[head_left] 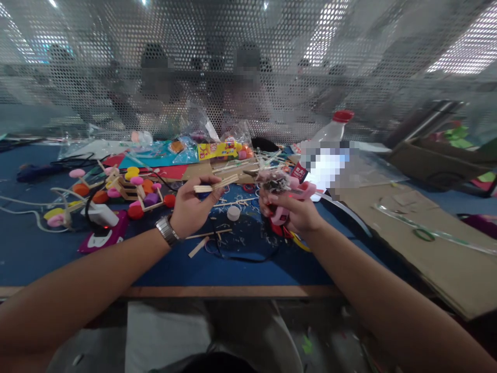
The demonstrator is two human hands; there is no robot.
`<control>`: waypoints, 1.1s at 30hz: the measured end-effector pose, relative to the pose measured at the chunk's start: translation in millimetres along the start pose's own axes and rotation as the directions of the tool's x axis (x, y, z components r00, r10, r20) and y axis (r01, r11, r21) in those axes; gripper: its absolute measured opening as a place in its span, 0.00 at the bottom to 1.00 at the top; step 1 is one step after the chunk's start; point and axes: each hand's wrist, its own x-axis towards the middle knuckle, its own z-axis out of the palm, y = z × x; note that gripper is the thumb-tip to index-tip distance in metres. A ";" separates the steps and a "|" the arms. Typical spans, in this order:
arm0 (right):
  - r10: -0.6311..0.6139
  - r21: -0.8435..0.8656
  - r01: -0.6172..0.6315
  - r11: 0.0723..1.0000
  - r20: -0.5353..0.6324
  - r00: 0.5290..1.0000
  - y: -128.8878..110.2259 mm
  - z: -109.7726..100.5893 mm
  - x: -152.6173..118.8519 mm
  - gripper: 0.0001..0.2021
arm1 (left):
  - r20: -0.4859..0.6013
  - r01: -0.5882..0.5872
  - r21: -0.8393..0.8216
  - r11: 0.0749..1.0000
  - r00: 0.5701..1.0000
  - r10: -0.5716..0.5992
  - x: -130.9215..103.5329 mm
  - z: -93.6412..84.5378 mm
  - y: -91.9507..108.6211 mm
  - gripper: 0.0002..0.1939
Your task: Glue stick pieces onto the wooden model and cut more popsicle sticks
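Over the blue table, my left hand (196, 207), with a metal watch at the wrist, pinches a few pale wooden sticks (217, 184) between thumb and fingers. Their ends point toward the right. Wrapped round the handle of a pink hot glue gun (297, 189) is my right hand (291, 207). Stringy, whitish and dark residue covers the gun's front, and its tip points left toward the sticks, apart from them. Below and between my hands sits a white bottle cap (233, 213). Loose wooden sticks (199, 247) and glue scraps lie on the table nearer me.
Stick models with colourful round pieces (135, 194) stand at left beside a purple power strip (104, 233) with a white plug. A clear bottle with a red cap (343, 116) leans near a bright screen (324, 171). Cardboard (435, 243) covers the right side; perforated metal (217, 62) rises behind.
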 end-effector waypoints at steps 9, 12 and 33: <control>-0.009 0.000 0.009 1.000 0.020 1.000 6.9 -1.7 -1.2 0.18 | -0.015 -0.081 0.002 0.997 0.997 0.081 -2.0 0.9 -2.0 0.08; -0.009 -0.009 0.009 1.000 0.030 1.000 8.6 -3.8 -1.3 0.18 | -0.015 -0.096 0.000 0.995 0.995 0.096 -2.5 1.2 -1.6 0.08; 0.015 0.022 -0.016 1.000 0.022 1.000 8.6 -2.0 -2.5 0.16 | -0.004 -0.093 -0.023 0.995 0.996 0.093 -2.8 -0.5 2.1 0.10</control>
